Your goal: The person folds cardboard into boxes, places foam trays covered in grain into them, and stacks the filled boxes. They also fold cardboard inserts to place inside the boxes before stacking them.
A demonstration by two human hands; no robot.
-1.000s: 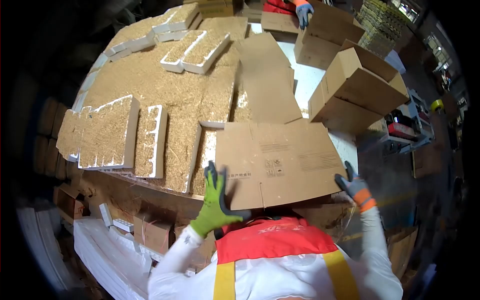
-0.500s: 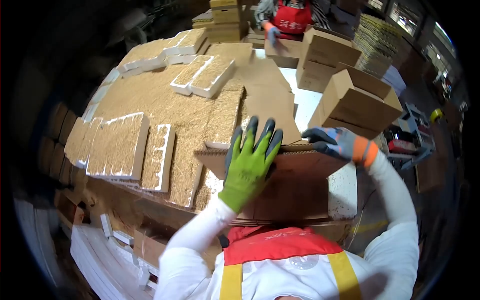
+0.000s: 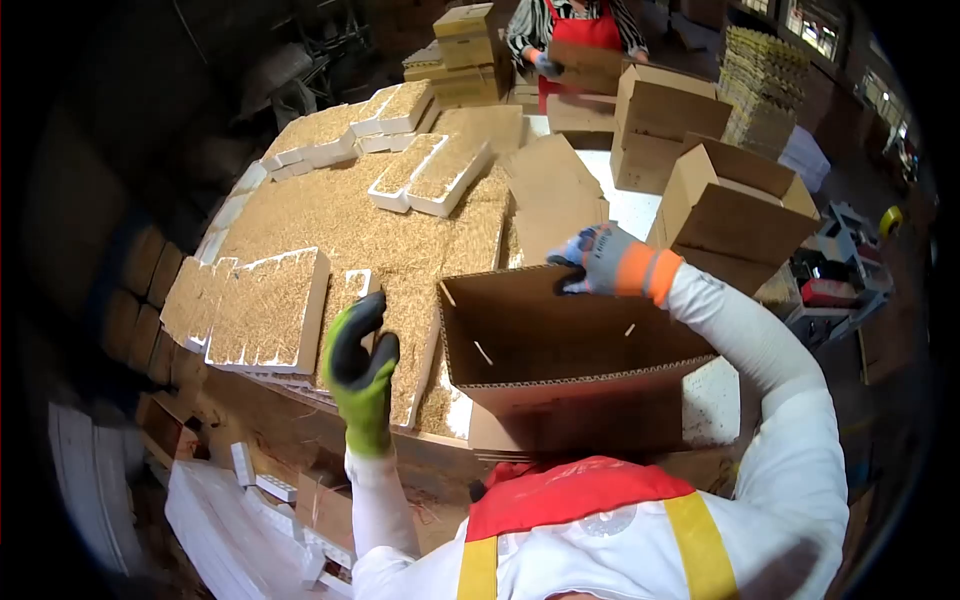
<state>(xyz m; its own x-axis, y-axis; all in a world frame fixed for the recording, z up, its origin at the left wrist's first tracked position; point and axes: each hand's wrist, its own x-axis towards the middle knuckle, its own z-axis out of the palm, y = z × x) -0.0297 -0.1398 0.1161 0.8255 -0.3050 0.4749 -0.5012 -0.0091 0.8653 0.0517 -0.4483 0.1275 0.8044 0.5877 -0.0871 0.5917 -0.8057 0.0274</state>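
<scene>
In front of me stands a cardboard box [image 3: 570, 395] with its mouth spread open, two pale staples or slots showing inside. My right hand [image 3: 605, 260], in a grey-blue glove with an orange cuff, is closed on the box's far rim. Left of the box, my left hand [image 3: 362, 365] in a green and black glove is raised, its fingers curved and apart from the thumb, with nothing between them. Beneath and behind it lies a narrow white foam tray [image 3: 358, 284] filled with tan, straw-like material, partly hidden by the glove.
More filled white foam trays [image 3: 270, 310] rest on the tan-covered table at left. Two open cardboard boxes [image 3: 735, 215] stand at the right. Across the table, a person in a red apron [image 3: 580, 30] handles cardboard. White foam pieces [image 3: 240, 520] lie low at left.
The box has gone from nearly flat to spread open. My left hand has left it, moving left and down; my right hand has shifted left along the far rim.
</scene>
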